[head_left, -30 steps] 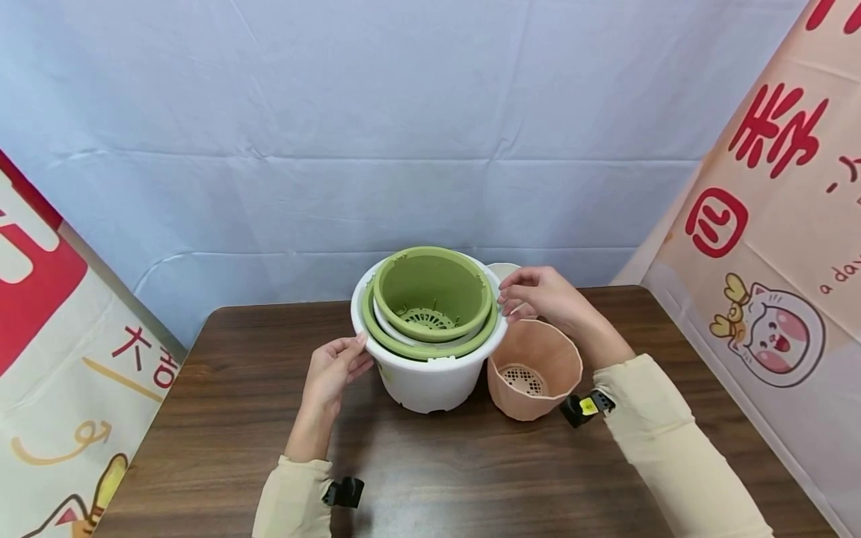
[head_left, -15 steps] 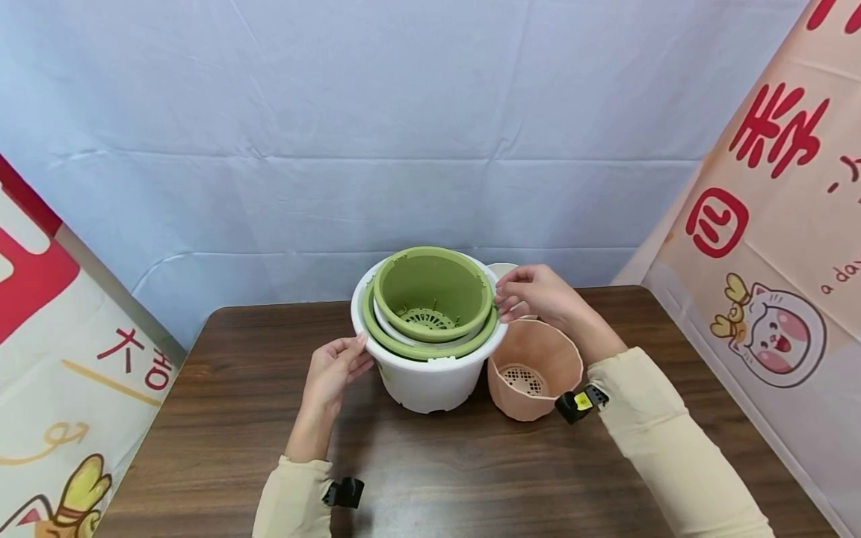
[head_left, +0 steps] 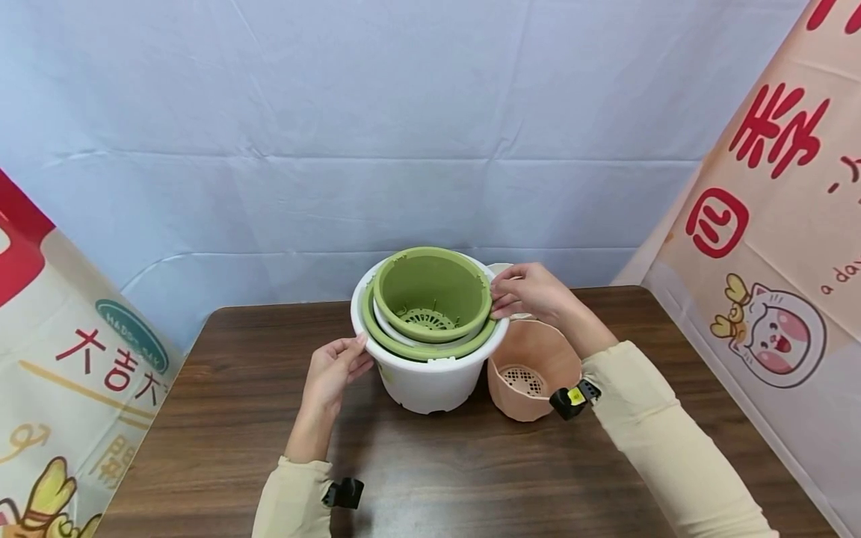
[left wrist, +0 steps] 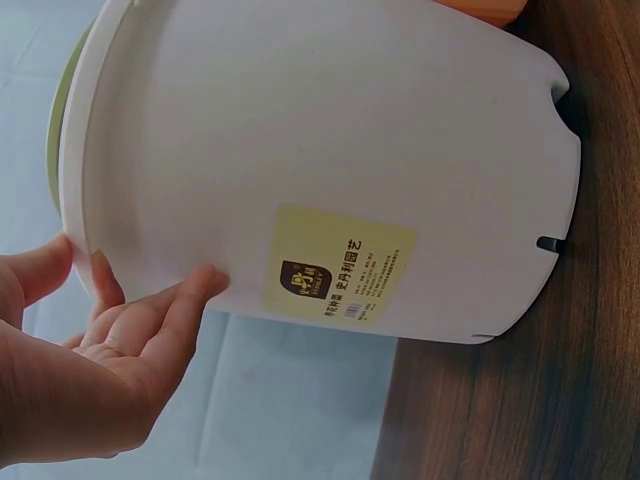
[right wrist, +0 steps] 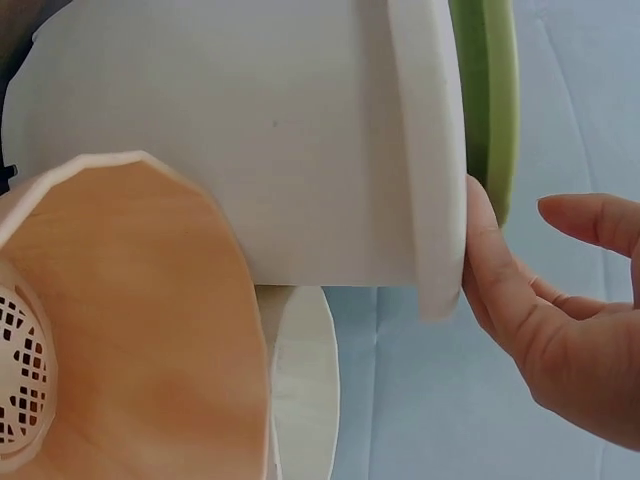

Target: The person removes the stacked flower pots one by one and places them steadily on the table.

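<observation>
A large white flowerpot (head_left: 430, 388) stands on the table with green and white pots nested inside it. The innermost is a green flowerpot (head_left: 437, 284) with a slotted bottom; the wider green pot (head_left: 417, 351) shows only as a ring. At the left, my left hand (head_left: 329, 370) pinches the white pot's rim, thumb on the rim and fingers below, near a yellow label (left wrist: 345, 265). On the right, my right hand (head_left: 534, 291) touches the stack's edge by the green rims with its fingertips. Its thumb is apart from the rim in the right wrist view.
A peach faceted flowerpot (head_left: 534, 347) with a grid bottom stands right of the stack. Behind it, partly hidden, is an off-white pot (right wrist: 305, 390). The wooden table (head_left: 249, 388) meets a pale cloth (head_left: 377, 149) behind and printed cloths at both sides.
My right hand has moved slightly left, from the white pot's outer edge onto the green rims. The left hand and the pots stay put. The printed cloth at left has shifted.
</observation>
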Demonstrator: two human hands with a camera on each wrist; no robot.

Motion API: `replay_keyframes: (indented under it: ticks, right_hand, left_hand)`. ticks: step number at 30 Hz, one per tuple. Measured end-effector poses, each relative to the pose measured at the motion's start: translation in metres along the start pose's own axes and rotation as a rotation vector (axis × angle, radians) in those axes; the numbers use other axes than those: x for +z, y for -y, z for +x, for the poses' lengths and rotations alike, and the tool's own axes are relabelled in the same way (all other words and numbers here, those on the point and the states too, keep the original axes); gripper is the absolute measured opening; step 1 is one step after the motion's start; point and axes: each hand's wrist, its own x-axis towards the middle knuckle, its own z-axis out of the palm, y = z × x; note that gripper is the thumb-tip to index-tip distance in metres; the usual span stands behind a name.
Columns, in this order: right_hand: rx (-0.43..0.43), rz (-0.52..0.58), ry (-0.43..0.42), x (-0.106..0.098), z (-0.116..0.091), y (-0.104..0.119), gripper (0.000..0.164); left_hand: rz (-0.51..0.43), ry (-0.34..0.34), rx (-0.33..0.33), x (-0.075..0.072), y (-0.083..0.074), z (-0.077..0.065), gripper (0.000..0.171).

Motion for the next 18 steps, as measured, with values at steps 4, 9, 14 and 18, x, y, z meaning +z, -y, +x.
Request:
replay_keyframes:
  ticks: [4,9,14,18]
  right_hand:
    - [0.009,-0.001,-0.005,0.0012,0.0021,-0.0012,0.025]
    - [0.013,-0.011,-0.009,0.0022,0.0038,-0.0023,0.025]
    - [0.016,-0.020,-0.001,0.0022,0.0055,-0.0029,0.026]
    - [0.023,-0.032,0.006,0.0022,0.0063,-0.0032,0.026]
  left_hand:
    - [-0.006,-0.002,-0.003,0.0003,0.0003,0.0005,0.020]
    - [-0.007,-0.009,-0.005,0.0007,0.0005,0.0015,0.018]
    - [0.001,-0.005,0.000,0.0003,-0.0003,0.0004,0.020]
    - [0.006,0.000,0.001,0.0001,-0.0008,-0.0002,0.021]
